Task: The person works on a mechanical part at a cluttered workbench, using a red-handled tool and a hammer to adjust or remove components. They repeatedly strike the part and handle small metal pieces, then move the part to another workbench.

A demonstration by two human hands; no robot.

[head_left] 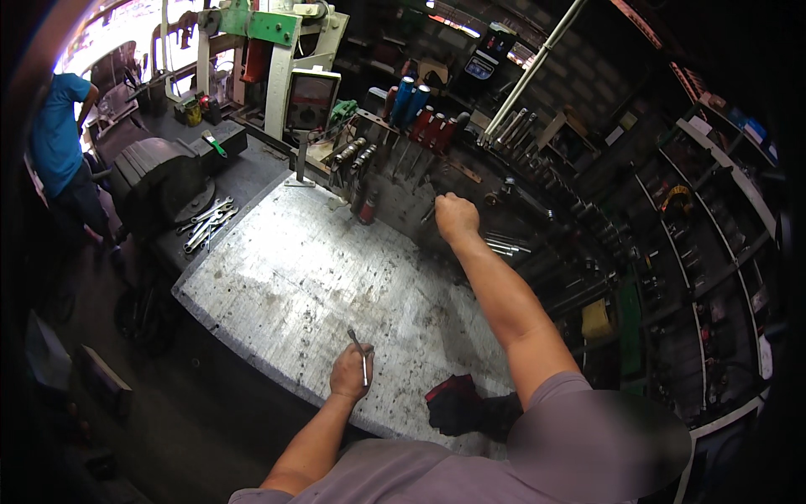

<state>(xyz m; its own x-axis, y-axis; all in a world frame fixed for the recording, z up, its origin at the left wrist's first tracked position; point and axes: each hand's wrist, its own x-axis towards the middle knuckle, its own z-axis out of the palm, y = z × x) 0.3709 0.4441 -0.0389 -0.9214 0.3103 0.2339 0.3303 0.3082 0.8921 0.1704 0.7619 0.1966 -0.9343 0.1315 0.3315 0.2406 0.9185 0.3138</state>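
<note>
My left hand (351, 370) is closed on a slim metal wrench (363, 356) over the near part of the scuffed metal worktable (294, 277). My right hand (456, 216) reaches out past the table's back right, among racked tools, with its fingers closed round something small and dark that I cannot make out. Near it lie several long shiny metal tools (505, 245). A dark red tool or container (367, 207) stands at the table's back edge. A black and red cloth (457, 407) lies by my right arm at the near edge.
A large vise (151, 176) and several loose spanners (207, 223) are on the left bench. A person in a blue shirt (59, 143) stands at the far left. Screwdrivers (428, 126) hang on a back rack. Dark shelves (705, 277) with tools line the right side.
</note>
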